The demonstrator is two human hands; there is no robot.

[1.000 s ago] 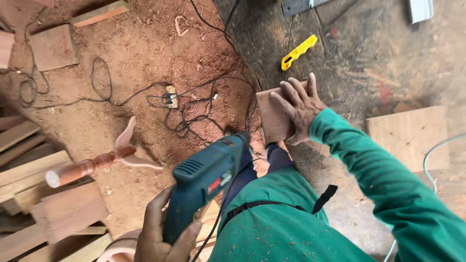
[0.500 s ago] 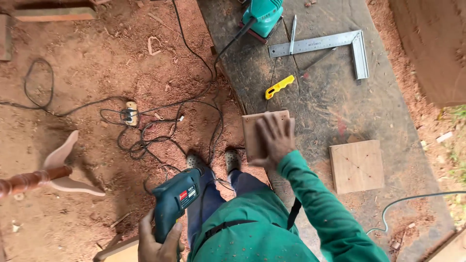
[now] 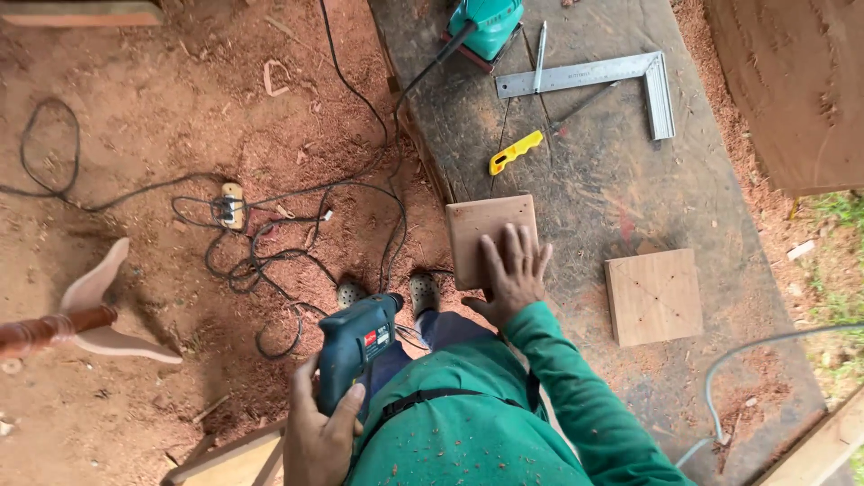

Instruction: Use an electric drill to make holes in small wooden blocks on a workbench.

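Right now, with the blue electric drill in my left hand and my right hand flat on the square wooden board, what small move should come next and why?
Probably bring the blue electric drill up over the square wooden board. The left hand holds it low beside the body, away from the dark workbench, while the right hand already presses the board flat at the bench edge.

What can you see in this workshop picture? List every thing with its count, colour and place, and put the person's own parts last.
Square wooden board: one, reddish brown, on the workbench edge, under the right hand.
Second square board: one, light brown with pencil lines, on the bench to the right.
Workbench: one, dark grey, dusty.
Steel square: one, silver, far end of bench.
Yellow handle tool: one, on the bench.
Teal power tool: one, top of bench.
Cables: black, tangled on the sawdust floor.
Turned wooden leg: one, reddish, far left.
Drill: one, blue-green, in the left hand.
Left hand: grips the drill.
Right hand: flat on the board.
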